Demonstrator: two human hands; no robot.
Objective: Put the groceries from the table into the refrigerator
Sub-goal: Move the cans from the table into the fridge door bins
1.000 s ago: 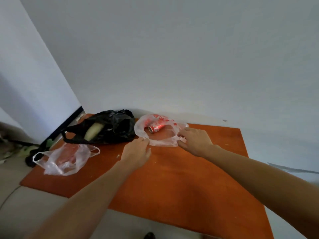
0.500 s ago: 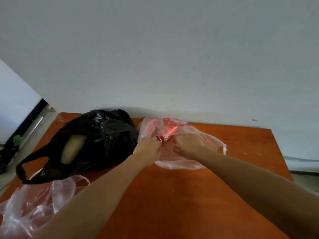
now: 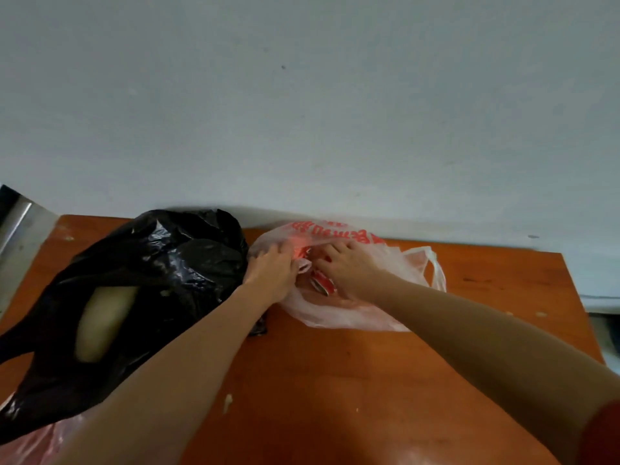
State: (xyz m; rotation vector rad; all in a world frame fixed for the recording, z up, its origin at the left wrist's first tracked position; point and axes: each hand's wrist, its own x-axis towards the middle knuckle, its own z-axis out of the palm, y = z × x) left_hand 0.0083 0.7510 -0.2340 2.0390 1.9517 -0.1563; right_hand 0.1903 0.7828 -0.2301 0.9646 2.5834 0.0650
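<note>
A thin clear plastic bag with red print (image 3: pixel 355 313) lies at the back of the orange table (image 3: pixel 369 391), against the wall. A red can (image 3: pixel 323 283) shows inside its mouth. My left hand (image 3: pixel 273 271) grips the bag's left edge. My right hand (image 3: pixel 352 268) reaches into the bag, its fingers curled over the can. A black plastic bag (image 3: pixel 141 297) lies to the left, with a pale long vegetable (image 3: pixel 100 323) showing through its opening.
Another clear plastic bag (image 3: pixel 33 444) sits at the table's near left corner, partly under the black bag. A plain wall (image 3: pixel 302 112) rises right behind the table. A metal strip (image 3: pixel 16 226) stands at the far left.
The view has moved closer to the table. My left hand has pulled the bag's mouth open, and my right hand has gone from the bag's edge into it, onto the can.
</note>
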